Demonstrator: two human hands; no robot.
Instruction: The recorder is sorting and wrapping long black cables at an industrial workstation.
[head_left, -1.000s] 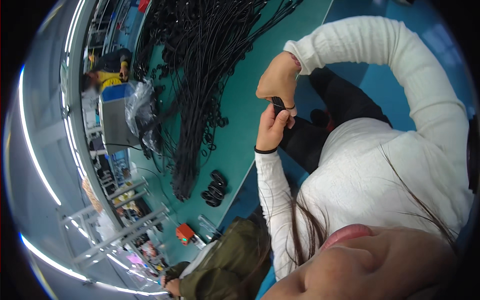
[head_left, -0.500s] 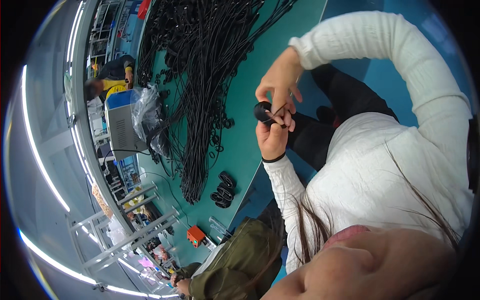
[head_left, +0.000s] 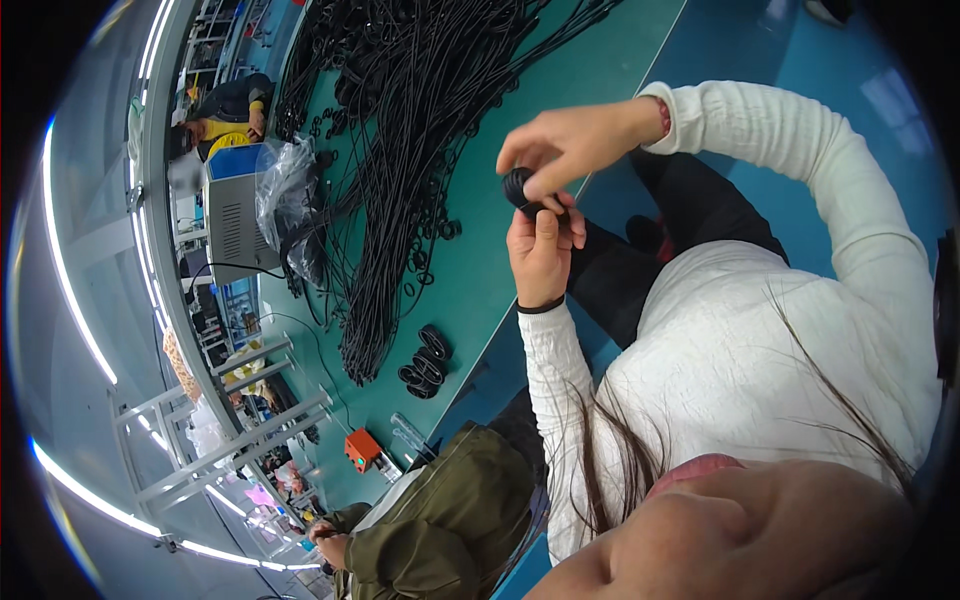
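A small, tight coil of black cable [head_left: 516, 188] is held over the near edge of the green table. My left hand [head_left: 540, 255], with a black band at its wrist, grips it from below, thumb up along its side. From above, my right hand [head_left: 575, 145] closes round it with the thumb pressed on its turns; its far fingers are slightly blurred and partly hidden. Left of my hands, several finished black coils [head_left: 424, 368] sit grouped on the table. A long pile of loose black cables [head_left: 400, 190] stretches across the table beyond.
A grey box-shaped machine [head_left: 235, 215] with clear plastic [head_left: 283, 190] against it stands behind the cables. An orange box [head_left: 362, 450] lies near a co-worker's olive sleeve [head_left: 440, 520] at the left. Another person [head_left: 235, 115] sits across the table. Small black rings [head_left: 415, 265] lie scattered about.
My right hand has come over the top of the coil, and the loose strand seen across my fingers no longer shows. The whole view has shifted slightly.
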